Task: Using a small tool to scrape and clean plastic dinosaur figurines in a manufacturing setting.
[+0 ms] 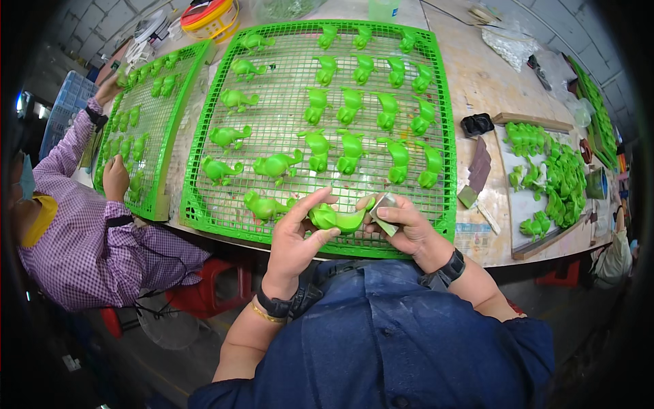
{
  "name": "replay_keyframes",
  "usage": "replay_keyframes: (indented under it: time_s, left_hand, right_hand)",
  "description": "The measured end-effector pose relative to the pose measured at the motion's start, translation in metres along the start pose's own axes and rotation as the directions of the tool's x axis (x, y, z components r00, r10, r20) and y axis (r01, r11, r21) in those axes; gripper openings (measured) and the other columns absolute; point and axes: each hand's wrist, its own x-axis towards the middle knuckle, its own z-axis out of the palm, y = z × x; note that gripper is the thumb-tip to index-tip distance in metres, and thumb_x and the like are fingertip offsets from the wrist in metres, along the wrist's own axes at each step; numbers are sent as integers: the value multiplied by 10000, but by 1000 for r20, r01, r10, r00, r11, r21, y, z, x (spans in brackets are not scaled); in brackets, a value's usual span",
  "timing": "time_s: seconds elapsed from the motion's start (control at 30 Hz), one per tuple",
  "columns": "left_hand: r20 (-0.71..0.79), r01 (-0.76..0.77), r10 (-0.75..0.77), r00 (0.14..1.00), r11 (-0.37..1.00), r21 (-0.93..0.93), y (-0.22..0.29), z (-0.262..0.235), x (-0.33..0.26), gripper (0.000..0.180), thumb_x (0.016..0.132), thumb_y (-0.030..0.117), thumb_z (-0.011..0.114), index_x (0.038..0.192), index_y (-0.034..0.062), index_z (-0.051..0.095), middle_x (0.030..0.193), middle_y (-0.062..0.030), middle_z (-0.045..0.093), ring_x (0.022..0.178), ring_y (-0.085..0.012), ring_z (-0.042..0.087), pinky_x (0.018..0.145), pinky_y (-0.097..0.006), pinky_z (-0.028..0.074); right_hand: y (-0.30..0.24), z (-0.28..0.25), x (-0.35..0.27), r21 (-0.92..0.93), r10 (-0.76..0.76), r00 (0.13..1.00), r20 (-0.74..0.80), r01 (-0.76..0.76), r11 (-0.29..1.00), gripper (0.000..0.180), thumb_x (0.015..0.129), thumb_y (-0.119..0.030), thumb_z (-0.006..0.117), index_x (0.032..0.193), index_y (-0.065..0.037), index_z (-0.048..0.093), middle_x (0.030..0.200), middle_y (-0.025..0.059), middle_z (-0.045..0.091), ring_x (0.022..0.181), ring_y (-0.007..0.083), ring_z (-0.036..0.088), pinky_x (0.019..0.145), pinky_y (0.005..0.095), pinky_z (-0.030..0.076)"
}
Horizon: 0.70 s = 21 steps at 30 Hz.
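Note:
A bright green plastic chameleon figure (334, 219) is gripped between the fingers and thumb of my left hand (289, 238), over the near edge of a green mesh rack (446, 157). My right hand (413, 235) pinches a small folded piece of sandpaper (385, 210) against the figure's right end. Whether its fingertips also grip the figure is hidden. Just beyond my hands, more green chameleon figures (276, 165) stand in rows on the rack, several in profile at its left and the others turned endways at its right.
To the right, a board (514, 204) holds a heap of green figures (562, 180). Brown sandpaper strips (479, 165) and a black lump (477, 124) lie between it and the rack. At the left, a co-worker in a checked sleeve (71, 146) handles figures on another green rack (160, 157).

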Motion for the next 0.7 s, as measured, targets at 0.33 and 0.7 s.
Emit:
replay_keyframes:
  time_s: [0.33, 0.7]
  left_hand:
    - [-47, 82, -92, 995, 978, -192, 1, 2, 4, 602, 731, -117, 612, 1293, -1, 430, 1166, -137, 545, 1031, -179, 569, 705, -213, 478]
    - [-38, 76, -87, 995, 968, -241, -2, -1, 6, 564, 761, -74, 619, 1288, -12, 430, 1185, -154, 546, 1012, -164, 562, 763, -239, 467]
  right_hand:
    - [-2, -2, 1, -46, -25, 1000, -1, 25, 999, 342, 794, -148, 673, 1075, 28, 590, 898, 93, 623, 811, 151, 606, 742, 278, 509]
    - [0, -5, 3, -40, -9, 1000, 8, 9, 999, 346, 795, -132, 672, 1086, 35, 589, 909, 94, 621, 830, 153, 608, 742, 271, 515]
